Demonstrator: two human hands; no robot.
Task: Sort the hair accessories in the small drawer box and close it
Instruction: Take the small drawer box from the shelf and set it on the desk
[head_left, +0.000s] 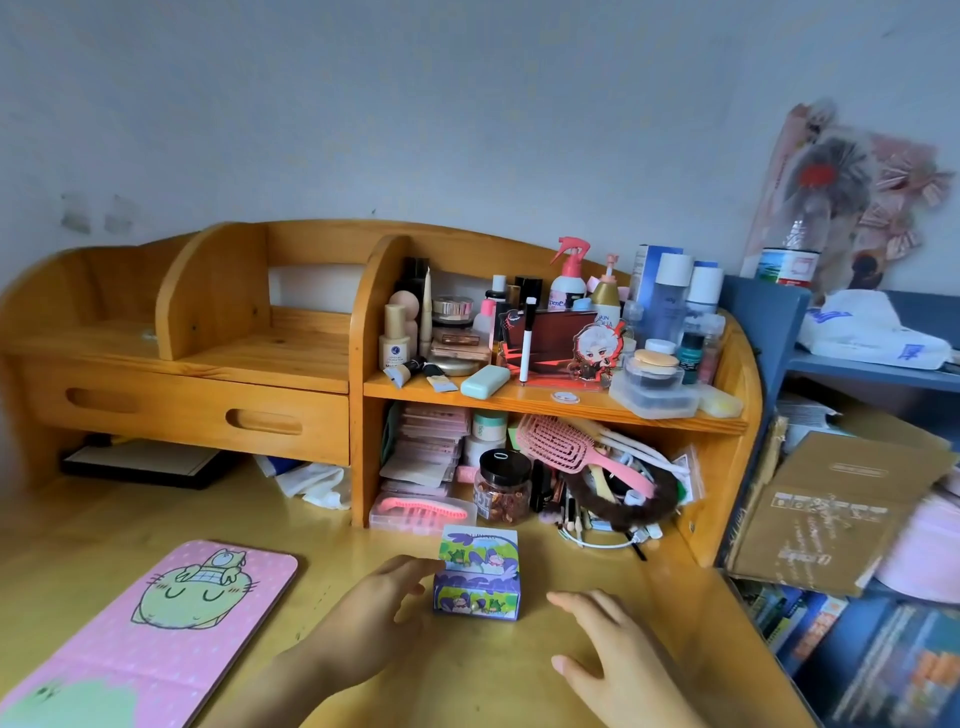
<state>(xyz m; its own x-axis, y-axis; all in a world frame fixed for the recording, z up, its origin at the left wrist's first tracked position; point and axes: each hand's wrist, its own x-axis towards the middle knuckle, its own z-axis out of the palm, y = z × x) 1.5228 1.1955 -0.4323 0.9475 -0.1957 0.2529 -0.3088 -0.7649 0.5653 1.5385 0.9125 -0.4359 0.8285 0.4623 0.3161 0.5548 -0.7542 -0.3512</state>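
Right, the small cardboard drawer box printed with green frogs and purple leaves (478, 571) sits on the yellow wooden desk (363, 551), just in front of the pine desktop shelf (311, 374) and between my two hands. Its lower drawer (475, 600) juts forward a little, with a tiny gold knob on the front. I can't see what's inside from here.

My left hand (387, 597) is relaxed, fingers straight, with the tips right at the box's left side. Whether they actually touch it, I can't tell. My right hand (618, 660) is spread flat and loose, holding nothing, near the box's right side but apart from it.

So I reckon I'm at the very start: steadying the box to get at that drawer. Next I'd brace the left wall and pinch the little knob with my right fingers. The box looks light, so it could slide if I tug without holding it.

As for writing, the gold bottle (607, 301) up on the shelf shows "SKIN". The print on the box and on the brown cardboard carton (831, 514) at my right is too blurred to read.
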